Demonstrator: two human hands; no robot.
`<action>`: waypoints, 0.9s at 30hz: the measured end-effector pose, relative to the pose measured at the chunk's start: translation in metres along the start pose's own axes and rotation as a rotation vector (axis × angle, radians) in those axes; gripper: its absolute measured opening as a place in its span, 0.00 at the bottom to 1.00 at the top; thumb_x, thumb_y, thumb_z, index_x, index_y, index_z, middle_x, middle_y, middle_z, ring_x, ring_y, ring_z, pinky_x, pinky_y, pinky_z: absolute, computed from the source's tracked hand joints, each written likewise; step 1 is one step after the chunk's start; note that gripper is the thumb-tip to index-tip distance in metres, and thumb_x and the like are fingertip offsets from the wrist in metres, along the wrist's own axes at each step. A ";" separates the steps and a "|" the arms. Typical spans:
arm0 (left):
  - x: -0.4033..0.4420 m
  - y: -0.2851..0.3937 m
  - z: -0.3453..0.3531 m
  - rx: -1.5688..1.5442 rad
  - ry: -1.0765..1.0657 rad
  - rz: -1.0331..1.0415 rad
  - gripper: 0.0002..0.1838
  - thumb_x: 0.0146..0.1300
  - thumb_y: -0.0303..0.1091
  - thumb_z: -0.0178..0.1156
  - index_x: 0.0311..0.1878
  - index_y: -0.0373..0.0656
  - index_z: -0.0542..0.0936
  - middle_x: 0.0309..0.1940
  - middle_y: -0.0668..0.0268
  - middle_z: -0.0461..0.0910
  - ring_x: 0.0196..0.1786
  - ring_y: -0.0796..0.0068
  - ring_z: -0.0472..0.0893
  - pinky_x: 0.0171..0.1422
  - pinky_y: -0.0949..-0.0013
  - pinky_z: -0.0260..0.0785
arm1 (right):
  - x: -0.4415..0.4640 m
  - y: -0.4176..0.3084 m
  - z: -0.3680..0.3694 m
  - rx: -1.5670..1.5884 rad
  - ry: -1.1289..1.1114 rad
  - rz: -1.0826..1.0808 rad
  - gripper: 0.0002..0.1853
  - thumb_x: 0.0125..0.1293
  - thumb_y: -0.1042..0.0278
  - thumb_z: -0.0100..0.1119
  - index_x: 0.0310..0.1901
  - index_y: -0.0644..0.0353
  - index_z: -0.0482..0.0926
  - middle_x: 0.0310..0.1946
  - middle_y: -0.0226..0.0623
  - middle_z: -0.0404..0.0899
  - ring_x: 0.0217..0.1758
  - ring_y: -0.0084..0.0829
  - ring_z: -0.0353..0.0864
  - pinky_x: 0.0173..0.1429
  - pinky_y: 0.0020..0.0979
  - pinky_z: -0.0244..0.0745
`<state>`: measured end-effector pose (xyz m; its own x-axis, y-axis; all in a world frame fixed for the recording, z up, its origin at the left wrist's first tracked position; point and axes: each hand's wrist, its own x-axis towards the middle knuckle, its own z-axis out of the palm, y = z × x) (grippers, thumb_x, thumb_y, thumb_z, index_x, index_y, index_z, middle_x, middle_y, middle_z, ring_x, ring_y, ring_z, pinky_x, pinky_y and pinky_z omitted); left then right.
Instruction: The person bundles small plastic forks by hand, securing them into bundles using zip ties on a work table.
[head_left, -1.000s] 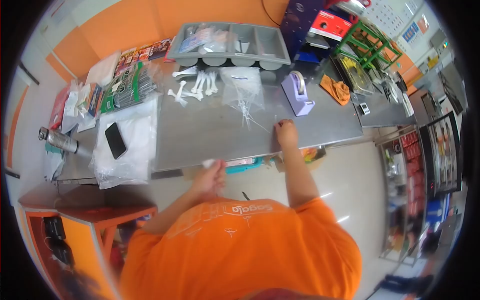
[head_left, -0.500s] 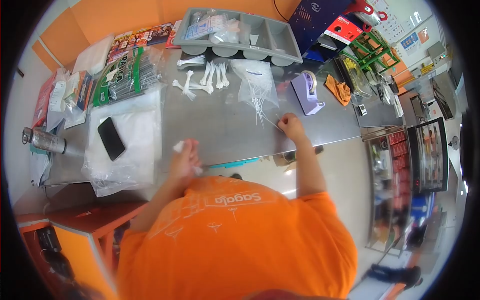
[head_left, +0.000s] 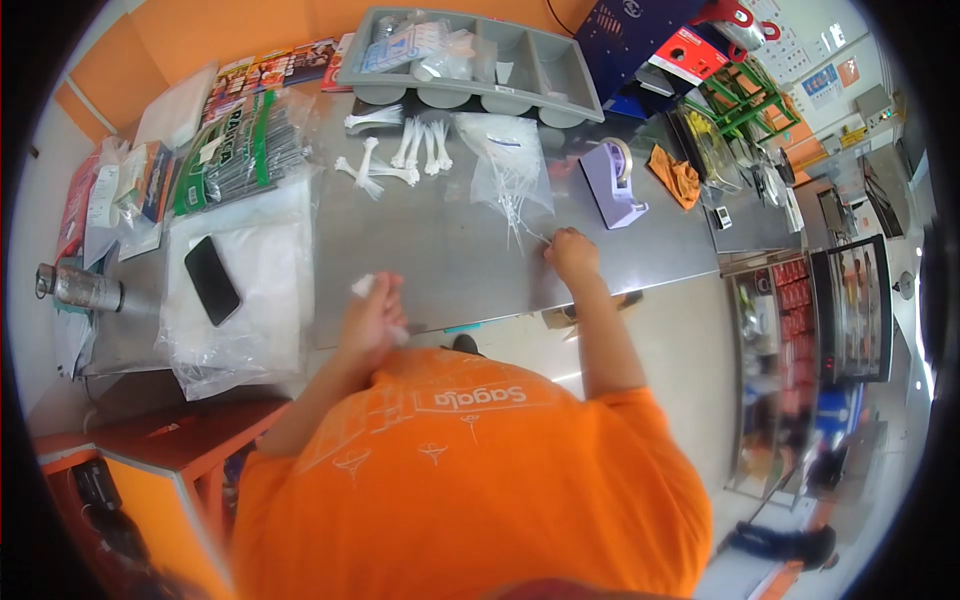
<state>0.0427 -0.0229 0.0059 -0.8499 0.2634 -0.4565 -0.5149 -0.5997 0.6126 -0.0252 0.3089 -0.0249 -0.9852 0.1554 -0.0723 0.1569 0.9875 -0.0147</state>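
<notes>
My left hand (head_left: 375,312) is closed round a bundle of thin white sticks, whose white end (head_left: 362,286) pokes out above the fingers. My right hand (head_left: 573,254) is pinched at the table, with a thin white stick (head_left: 541,238) at its fingertips. Just beyond it, a clear plastic bag (head_left: 490,140) lies with loose white sticks (head_left: 513,205) spilling from its mouth. Several tied bundles of white sticks (head_left: 408,150) with flared ends lie left of the bag. A lilac tape dispenser (head_left: 608,185) stands to the right of it.
A grey compartment tray (head_left: 490,100) holding plastic packets stands at the back. On the left are a phone (head_left: 212,280) on plastic bags, a pack of dark straws (head_left: 240,150) and a metal bottle (head_left: 85,288). An orange cloth (head_left: 675,178) lies right. A person (head_left: 785,545) is far off.
My right hand has shifted slightly left, closer to the loose sticks. My left hand stays closed round its bundle. The view has moved a little.
</notes>
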 end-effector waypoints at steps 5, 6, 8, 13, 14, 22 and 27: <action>0.023 -0.020 0.004 0.018 0.037 0.104 0.16 0.65 0.46 0.49 0.44 0.43 0.71 0.29 0.71 0.70 0.30 0.80 0.69 0.37 0.74 0.64 | -0.024 -0.003 -0.034 0.570 0.040 -0.053 0.08 0.51 0.68 0.56 0.31 0.62 0.78 0.30 0.40 0.79 0.34 0.37 0.79 0.38 0.32 0.73; 0.023 -0.023 0.013 0.014 0.044 0.099 0.16 0.65 0.46 0.49 0.44 0.43 0.71 0.29 0.71 0.70 0.30 0.80 0.69 0.37 0.74 0.64 | -0.035 -0.015 -0.046 0.701 0.049 -0.082 0.08 0.51 0.69 0.57 0.31 0.63 0.77 0.28 0.39 0.78 0.32 0.34 0.78 0.37 0.30 0.72; 0.026 -0.026 0.043 0.013 0.076 0.091 0.17 0.67 0.45 0.44 0.51 0.43 0.68 0.45 0.65 0.71 0.48 0.72 0.71 0.51 0.68 0.66 | -0.053 -0.042 -0.049 0.944 -0.050 -0.137 0.07 0.51 0.71 0.58 0.31 0.64 0.76 0.24 0.37 0.77 0.29 0.30 0.77 0.35 0.28 0.71; 0.048 -0.054 0.065 -0.003 -0.085 0.108 0.21 0.68 0.44 0.43 0.56 0.39 0.66 0.52 0.60 0.69 0.55 0.65 0.69 0.59 0.61 0.62 | -0.069 -0.097 -0.047 1.173 -0.340 -0.133 0.07 0.54 0.71 0.56 0.30 0.66 0.75 0.23 0.35 0.76 0.24 0.24 0.75 0.30 0.26 0.70; 0.054 -0.058 0.062 0.029 -0.054 0.109 0.19 0.68 0.43 0.43 0.53 0.39 0.67 0.50 0.60 0.70 0.54 0.65 0.69 0.58 0.62 0.63 | -0.069 -0.100 -0.046 1.125 -0.327 -0.151 0.06 0.55 0.72 0.55 0.30 0.66 0.75 0.24 0.34 0.77 0.24 0.24 0.75 0.29 0.25 0.70; 0.059 -0.054 0.049 -0.163 0.104 0.065 0.11 0.68 0.42 0.45 0.38 0.44 0.69 0.23 0.76 0.62 0.25 0.85 0.64 0.35 0.75 0.62 | -0.010 -0.058 -0.018 0.902 0.126 -0.222 0.12 0.57 0.64 0.58 0.35 0.67 0.77 0.27 0.43 0.78 0.30 0.39 0.77 0.36 0.34 0.71; 0.019 -0.041 0.077 -0.152 -0.100 -0.338 0.12 0.68 0.43 0.45 0.41 0.45 0.69 0.19 0.77 0.57 0.21 0.88 0.56 0.29 0.80 0.55 | 0.043 -0.060 -0.005 0.218 0.081 -0.186 0.13 0.60 0.62 0.52 0.38 0.63 0.77 0.32 0.46 0.78 0.38 0.44 0.77 0.42 0.39 0.72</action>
<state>0.0391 0.0647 0.0215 -0.6453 0.5332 -0.5471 -0.7520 -0.5692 0.3324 -0.0777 0.2568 -0.0226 -0.9993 -0.0178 0.0319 -0.0248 0.9717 -0.2349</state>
